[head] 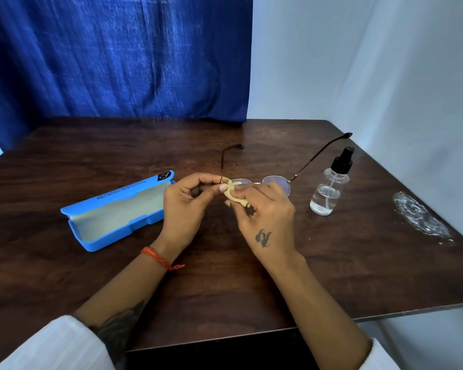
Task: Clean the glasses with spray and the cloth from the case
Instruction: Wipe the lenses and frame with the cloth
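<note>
Glasses [274, 182] sit raised over the middle of the dark wooden counter [332, 276], temples open and pointing toward the far edge. The left hand [187, 206] pinches the frame at its left hinge. The right hand [265, 212] pinches a cream cloth [231, 193] against the left lens. A blue case [118, 212] lies open toward the left edge, just beside the left hand. A clear spray bottle [330, 184] with a black nozzle stands upright toward the right edge, near a whitish smear [420, 216].
</note>
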Demonstrator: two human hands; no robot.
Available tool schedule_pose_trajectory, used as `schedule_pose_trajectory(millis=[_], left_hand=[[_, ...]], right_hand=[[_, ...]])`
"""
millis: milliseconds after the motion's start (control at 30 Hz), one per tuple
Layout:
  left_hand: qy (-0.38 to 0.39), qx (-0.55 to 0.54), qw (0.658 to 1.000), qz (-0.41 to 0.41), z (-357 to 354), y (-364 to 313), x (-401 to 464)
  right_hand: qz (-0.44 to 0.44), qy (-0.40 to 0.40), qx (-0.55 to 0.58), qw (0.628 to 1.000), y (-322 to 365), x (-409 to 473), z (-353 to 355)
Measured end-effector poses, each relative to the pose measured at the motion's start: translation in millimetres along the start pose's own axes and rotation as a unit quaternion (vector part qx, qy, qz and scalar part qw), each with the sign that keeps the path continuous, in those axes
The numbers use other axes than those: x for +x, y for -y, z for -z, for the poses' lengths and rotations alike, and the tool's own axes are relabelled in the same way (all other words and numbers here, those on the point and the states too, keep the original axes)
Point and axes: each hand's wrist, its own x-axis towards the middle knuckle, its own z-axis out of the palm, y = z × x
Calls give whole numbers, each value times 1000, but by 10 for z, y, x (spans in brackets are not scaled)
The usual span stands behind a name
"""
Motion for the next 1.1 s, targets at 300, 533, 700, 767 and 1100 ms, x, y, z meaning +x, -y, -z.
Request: schedule_pose_trajectory(millis=[300, 533, 700, 767, 1100], left_hand=[[-8, 79, 996, -47, 17, -24, 1], [-14, 107, 991, -73, 5, -38, -17], [-6, 105, 990, -92, 10, -48, -29], [-3, 113, 988, -100, 16, -41, -30], [-16, 141, 983, -120, 64, -27, -7]], right_hand=[[4, 34, -84, 996, 12, -29, 3], [1, 33, -11, 999, 1, -4, -22], [4, -5, 20, 1000, -5, 20, -3], [11, -12, 25, 1000, -6, 18, 8], [34, 64, -73, 995, -7, 1, 13]])
